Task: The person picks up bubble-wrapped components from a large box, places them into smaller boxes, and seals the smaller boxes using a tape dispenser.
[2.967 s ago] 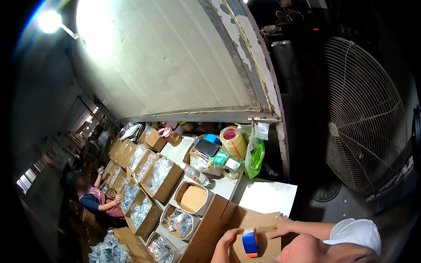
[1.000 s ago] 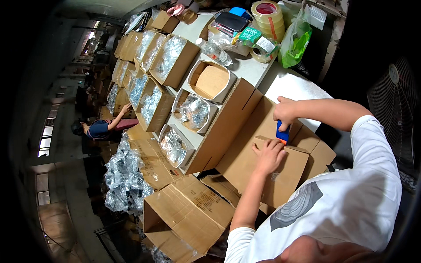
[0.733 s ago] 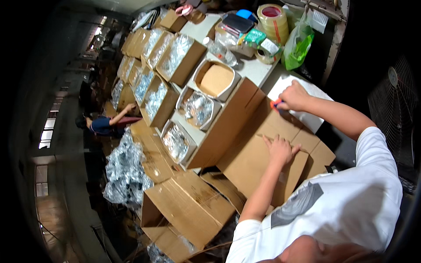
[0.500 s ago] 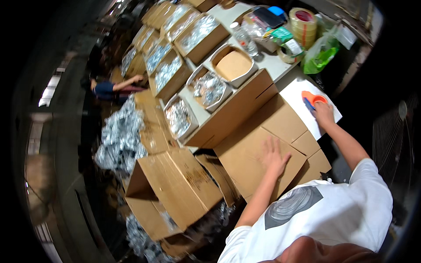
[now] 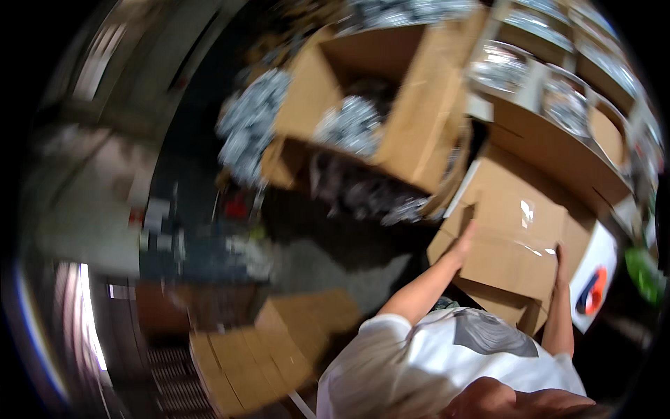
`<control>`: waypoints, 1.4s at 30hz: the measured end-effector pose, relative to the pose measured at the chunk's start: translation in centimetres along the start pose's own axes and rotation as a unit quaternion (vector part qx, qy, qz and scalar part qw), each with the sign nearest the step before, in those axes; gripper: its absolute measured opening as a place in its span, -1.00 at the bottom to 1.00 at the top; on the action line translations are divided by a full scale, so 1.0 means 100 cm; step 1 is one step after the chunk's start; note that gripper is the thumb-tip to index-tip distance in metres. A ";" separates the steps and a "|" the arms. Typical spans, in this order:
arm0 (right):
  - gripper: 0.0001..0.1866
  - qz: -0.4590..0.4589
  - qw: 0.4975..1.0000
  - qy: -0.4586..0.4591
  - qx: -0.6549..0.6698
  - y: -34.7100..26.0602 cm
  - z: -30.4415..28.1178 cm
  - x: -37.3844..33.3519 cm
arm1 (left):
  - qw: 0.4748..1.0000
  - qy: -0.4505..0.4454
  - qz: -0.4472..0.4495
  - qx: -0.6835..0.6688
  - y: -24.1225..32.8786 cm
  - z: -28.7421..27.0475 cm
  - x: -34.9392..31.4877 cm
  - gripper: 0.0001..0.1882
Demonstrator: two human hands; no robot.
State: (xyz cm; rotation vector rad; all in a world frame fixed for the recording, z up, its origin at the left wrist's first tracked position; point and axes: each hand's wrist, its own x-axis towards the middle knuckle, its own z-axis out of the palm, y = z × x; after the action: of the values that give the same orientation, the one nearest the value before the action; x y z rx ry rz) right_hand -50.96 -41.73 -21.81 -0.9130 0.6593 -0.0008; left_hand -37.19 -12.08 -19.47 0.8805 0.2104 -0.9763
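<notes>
A brown cardboard box [image 5: 513, 255] with shiny clear tape across its top lies in front of me, between my two hands. My left hand [image 5: 462, 244] presses against its left side, fingers stretched along the cardboard. At its right side, my right hand [image 5: 560, 264] takes hold of the edge, its fingers partly hidden. An orange and blue tape dispenser [image 5: 593, 293] rests on a white sheet [image 5: 586, 269] to the right of my right hand. Open cardboard flaps stand along the far side of the work surface.
At the far left of the work surface stands a large open carton [image 5: 433, 119] with silvery wrapped items [image 5: 352, 126]. White tubs [image 5: 499, 66] of similar items line the table's far side. More cartons [image 5: 251, 356] lie at the lower left. A green bag [image 5: 643, 276] is at the right.
The view has swung left and is blurred. My right hand has let go of the tape dispenser and moved to the box's side. My left hand has gone from the cardboard's top to its left side.
</notes>
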 end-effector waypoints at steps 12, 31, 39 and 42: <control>-0.39 0.282 0.916 -0.260 -0.116 0.046 0.196 -0.106 | 0.939 0.115 0.320 -0.051 -0.049 -0.136 -0.217 -0.28; 0.01 0.407 0.555 -0.559 -0.462 0.561 0.585 -0.427 | 0.498 0.576 0.468 -0.448 -0.254 -0.267 -0.722 -0.04; -0.20 0.390 0.469 -0.618 -0.497 0.568 0.599 -0.433 | 0.442 0.587 0.513 -0.443 -0.229 -0.332 -0.724 -0.27; -0.20 0.316 0.443 -0.668 -0.507 0.541 0.574 -0.371 | 0.507 0.560 0.526 -0.392 -0.247 -0.347 -0.729 -0.29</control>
State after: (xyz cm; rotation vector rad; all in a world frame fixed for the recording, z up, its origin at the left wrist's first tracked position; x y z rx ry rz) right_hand -64.99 44.15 -17.13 -1.3436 -0.7451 1.8377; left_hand -90.87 53.05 -17.46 0.4460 0.9922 0.9881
